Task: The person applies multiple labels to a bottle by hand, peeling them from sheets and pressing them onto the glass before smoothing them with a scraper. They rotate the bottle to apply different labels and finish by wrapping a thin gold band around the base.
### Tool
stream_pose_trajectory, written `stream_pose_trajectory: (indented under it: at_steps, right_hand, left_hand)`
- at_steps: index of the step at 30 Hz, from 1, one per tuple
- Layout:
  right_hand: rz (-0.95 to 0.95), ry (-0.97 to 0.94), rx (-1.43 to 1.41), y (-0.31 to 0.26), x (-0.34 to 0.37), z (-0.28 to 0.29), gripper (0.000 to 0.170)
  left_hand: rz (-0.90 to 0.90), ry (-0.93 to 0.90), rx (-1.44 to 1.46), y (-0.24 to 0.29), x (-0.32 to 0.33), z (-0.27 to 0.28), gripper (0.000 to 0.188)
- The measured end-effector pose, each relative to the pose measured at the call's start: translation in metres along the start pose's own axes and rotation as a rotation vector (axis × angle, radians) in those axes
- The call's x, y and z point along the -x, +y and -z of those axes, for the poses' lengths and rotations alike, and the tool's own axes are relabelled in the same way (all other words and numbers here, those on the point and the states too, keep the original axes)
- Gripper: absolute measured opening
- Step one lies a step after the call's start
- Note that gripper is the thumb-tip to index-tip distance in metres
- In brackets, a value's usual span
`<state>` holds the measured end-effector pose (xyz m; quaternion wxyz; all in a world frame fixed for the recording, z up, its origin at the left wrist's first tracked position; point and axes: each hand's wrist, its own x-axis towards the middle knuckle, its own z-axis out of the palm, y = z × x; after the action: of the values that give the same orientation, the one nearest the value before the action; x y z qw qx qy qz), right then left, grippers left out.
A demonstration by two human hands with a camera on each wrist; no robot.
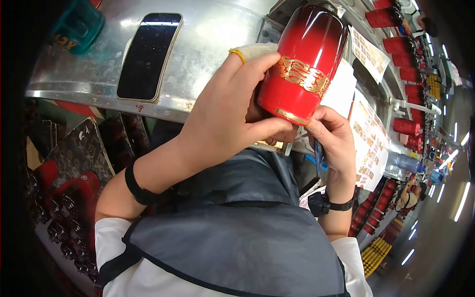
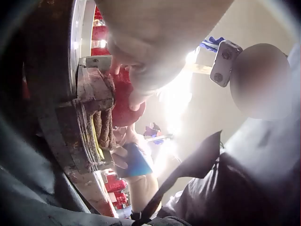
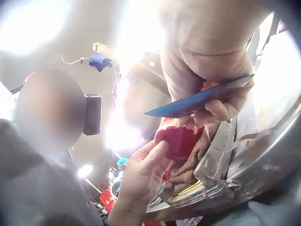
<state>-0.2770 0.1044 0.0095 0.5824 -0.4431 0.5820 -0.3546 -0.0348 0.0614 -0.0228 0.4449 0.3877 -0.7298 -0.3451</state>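
Observation:
A glossy red bottle (image 1: 307, 64) with a dark shoulder, gold ornament round its middle and a gold strip near the base is tilted above the lap. My left hand (image 1: 217, 109) grips its side, fingers above and thumb along the base edge. A cream knit sleeve (image 1: 257, 49) with a yellow hem covers one left finger. Thumb and forefinger of my right hand (image 1: 336, 138) meet at the bottle's base corner. The right hand's other fingers curl round a thin flat blue piece (image 3: 202, 98), whose kind I cannot tell. Brown cloth (image 3: 188, 172) lies beneath the bottle.
A phone (image 1: 148, 57) lies on the metal table (image 1: 217, 29), near a teal container (image 1: 79, 24). Printed sheets (image 1: 368, 138) are at the right. Dark glossy pieces (image 1: 69, 222) sit below left. Rows of red bottles (image 1: 405, 74) and another person (image 1: 410, 195) appear farther right.

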Motion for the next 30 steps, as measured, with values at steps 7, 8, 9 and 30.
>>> stream_pose_trajectory:
  at_steps: [7,8,9,30]
  right_hand:
    - [-0.019,-0.014,-0.004,-0.001,-0.002,0.001,0.009]
    - [-0.02,-0.012,-0.004,0.0,-0.002,0.001,0.009]
    - [-0.013,-0.014,-0.006,0.0,-0.002,0.001,0.009]
    - [0.036,-0.032,-0.05,0.009,-0.005,0.002,0.011]
  left_hand:
    - [0.153,-0.08,0.279,-0.005,0.002,-0.002,0.08]
    - [0.153,-0.082,0.28,-0.006,0.002,-0.003,0.08]
    - [0.153,-0.075,0.337,-0.007,0.002,-0.005,0.077]
    - [-0.825,0.024,-0.46,0.001,0.022,-0.018,0.02]
